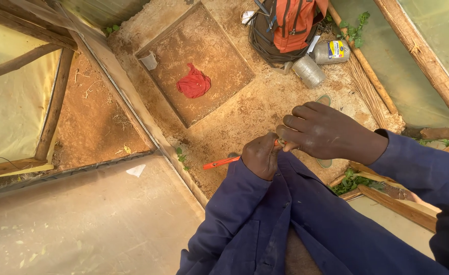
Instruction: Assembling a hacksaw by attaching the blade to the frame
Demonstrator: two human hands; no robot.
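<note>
My left hand [261,155] is closed around an orange-handled tool [221,162], whose handle sticks out to the left of the fist. My right hand [322,131] is curled over it from the right, its fingertips pinching the tool's other end where the two hands meet. What lies between the fingers is hidden. Both arms wear dark blue sleeves. I stand above a bare earth floor [245,114].
A shallow square pit [219,66] in the earth holds a red cloth [194,82]. An orange and dark backpack [285,25], a grey roll [308,71] and a clear bottle [331,52] lie at the top. Wooden poles [420,58] and plastic sheeting [82,219] surround me.
</note>
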